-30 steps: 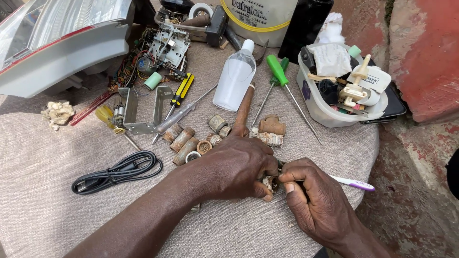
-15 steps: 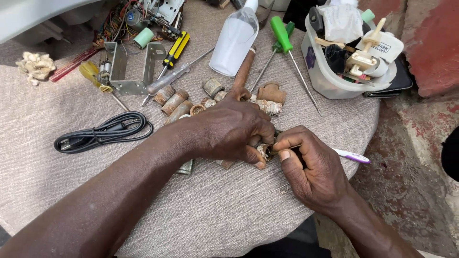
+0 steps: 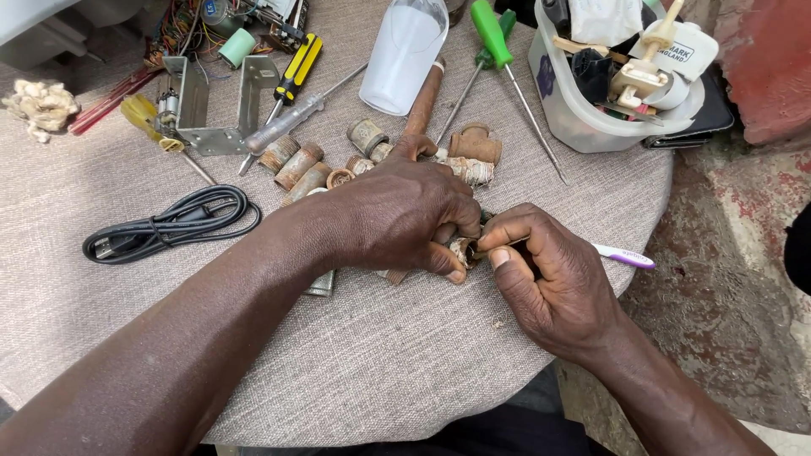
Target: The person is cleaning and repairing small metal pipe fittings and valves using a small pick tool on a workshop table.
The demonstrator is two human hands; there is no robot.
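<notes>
My left hand (image 3: pixel 405 215) is closed around a small rusty pipe fitting (image 3: pixel 462 251) wrapped in pale fibre, holding it just above the grey cloth-covered table (image 3: pixel 355 371). My right hand (image 3: pixel 549 279) pinches a thin tool with a white and purple handle (image 3: pixel 625 256), its tip pressed into the fitting's end. Behind my left hand lie several more rusty fittings (image 3: pixel 300 165) and a brown elbow piece (image 3: pixel 475 143).
A coiled black cable (image 3: pixel 169 224) lies at left. A clear plastic bottle (image 3: pixel 404 51), green-handled screwdriver (image 3: pixel 498 51), yellow-black screwdriver (image 3: pixel 296 67), metal bracket (image 3: pixel 211 110) and a white tub of parts (image 3: pixel 591 110) sit at the back. The table edge drops to reddish floor at right.
The view has dipped and moved closer to the hands. Both hands stay together on the fitting, with the right hand's fingers shifting slightly on the tool.
</notes>
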